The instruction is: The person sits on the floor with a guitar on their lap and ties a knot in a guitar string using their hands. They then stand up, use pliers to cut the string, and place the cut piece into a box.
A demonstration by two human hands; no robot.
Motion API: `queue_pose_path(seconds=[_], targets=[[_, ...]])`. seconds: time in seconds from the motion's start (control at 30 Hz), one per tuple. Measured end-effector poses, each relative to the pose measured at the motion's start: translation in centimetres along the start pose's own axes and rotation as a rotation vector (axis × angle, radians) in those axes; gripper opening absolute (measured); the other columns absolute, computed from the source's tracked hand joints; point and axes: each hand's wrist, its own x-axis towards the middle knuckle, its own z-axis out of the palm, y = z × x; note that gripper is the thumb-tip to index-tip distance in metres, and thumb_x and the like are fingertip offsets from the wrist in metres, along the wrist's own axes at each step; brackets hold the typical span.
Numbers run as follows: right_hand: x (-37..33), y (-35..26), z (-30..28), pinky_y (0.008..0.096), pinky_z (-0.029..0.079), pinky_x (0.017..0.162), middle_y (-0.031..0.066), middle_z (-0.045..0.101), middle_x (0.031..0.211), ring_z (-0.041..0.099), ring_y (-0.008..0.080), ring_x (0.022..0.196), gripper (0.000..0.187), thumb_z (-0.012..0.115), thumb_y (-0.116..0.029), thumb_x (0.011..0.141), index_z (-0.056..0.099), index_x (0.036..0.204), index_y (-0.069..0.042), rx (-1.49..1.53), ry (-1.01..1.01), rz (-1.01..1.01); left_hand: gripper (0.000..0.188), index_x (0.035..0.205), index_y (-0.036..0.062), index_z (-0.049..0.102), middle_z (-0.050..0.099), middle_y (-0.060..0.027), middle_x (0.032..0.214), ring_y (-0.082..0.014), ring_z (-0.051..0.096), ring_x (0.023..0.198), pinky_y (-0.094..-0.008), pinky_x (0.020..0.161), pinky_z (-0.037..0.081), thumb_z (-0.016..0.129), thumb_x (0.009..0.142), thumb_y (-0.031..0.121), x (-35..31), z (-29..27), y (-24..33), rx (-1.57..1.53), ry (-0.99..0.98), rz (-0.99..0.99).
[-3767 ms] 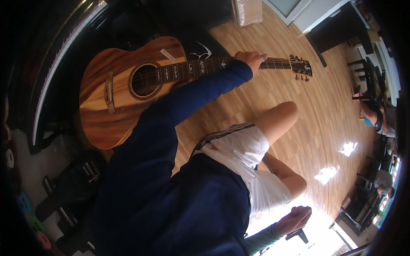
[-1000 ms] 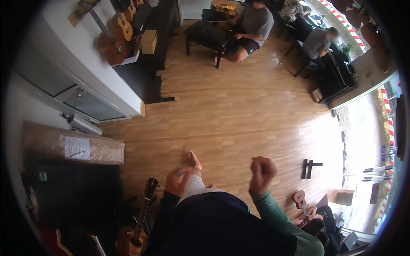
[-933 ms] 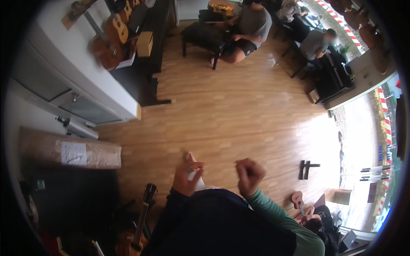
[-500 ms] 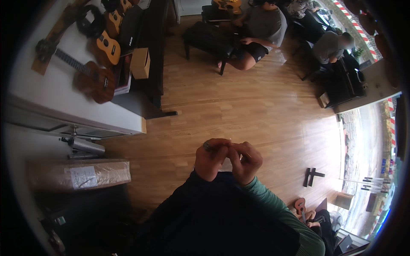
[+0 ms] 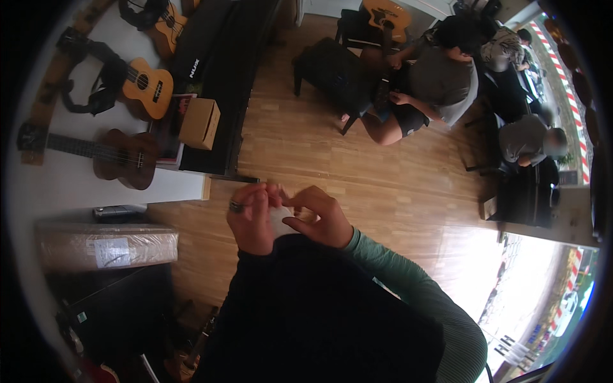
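Note:
My left hand point(image 5: 251, 220), with a dark ring on one finger, is raised in front of my dark top, its fingers bent and pressed together. Beside it my right hand point(image 5: 324, 219), at the end of a green ribbed sleeve point(image 5: 402, 271), curls its fingers toward the left fingertips. Whatever lies between the fingertips is too small to make out. A pale whitish patch point(image 5: 280, 221) shows between the two hands; I cannot tell whether it is held or lies behind them.
Ukuleles hang on the left wall, a dark brown one point(image 5: 128, 158) nearest. A cardboard box point(image 5: 200, 123) sits on a black keyboard piano point(image 5: 223, 83). A wrapped long carton point(image 5: 108, 247) lies at left. A seated person point(image 5: 440, 83) holds a guitar beyond a black bench point(image 5: 335, 70).
My view has swung, so the hands appear further left. The right hand has drawn slightly apart from the left, its fingers less tightly bunched, and more of the whitish patch shows.

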Motion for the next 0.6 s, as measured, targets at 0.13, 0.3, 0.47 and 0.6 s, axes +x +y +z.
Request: queue_pose_path(seconds=[0.13,0.3,0.47,0.6], targets=[[5.5,5.6,-2.2,0.0399,0.045,0.09,0.0177,0.061,0.107,0.06,0.0317,0.101,0.044,0.073,-0.012,0.077,0.059,0.117,-0.003,-0.051,-0.071,0.073,0.017,0.11,0.0046,0.056,0.062,-0.0083,0.09,-0.0181,0.06,0.075,-0.031,0.069,0.05,0.055,0.095,0.011,7.7,1.9,-1.7,0.03,-0.025,-0.015],[12.4,13.0,-6.6,0.0353,0.048,0.087,0.0137,0.066,0.103,0.063,0.0234,0.096,0.042,0.069,-0.011,0.08,0.057,0.119,0.0,-0.024,-0.123,0.312,0.016,0.111,0.0055,0.055,0.064,-0.0098,0.089,-0.0194,0.061,0.075,-0.0351,0.071,0.051,0.051,0.096,0.01,18.3,2.7,-3.5,-0.068,-0.126,-0.194],[18.1,23.8,-11.2,0.0298,0.053,0.076,0.0123,0.069,0.089,0.067,0.019,0.081,0.03,0.064,-0.014,0.086,0.061,0.11,0.004,0.032,-0.096,0.518,0.015,0.11,0.0056,0.054,0.064,-0.0101,0.085,-0.0188,0.061,0.075,-0.0343,0.069,0.05,0.049,0.098,0.012,26.6,3.0,-5.7,-0.015,-0.169,-0.175],[22.6,37.8,-12.7,0.0284,0.053,0.063,0.0113,0.068,0.084,0.066,0.0178,0.073,0.03,0.064,-0.018,0.088,0.061,0.109,0.004,0.323,0.117,0.72,0.011,0.105,0.0031,0.051,0.065,-0.0152,0.078,-0.0214,0.062,0.067,-0.0337,0.058,0.052,0.047,0.097,0.01,32.8,3.5,-7.9,0.197,-0.043,-0.217]])
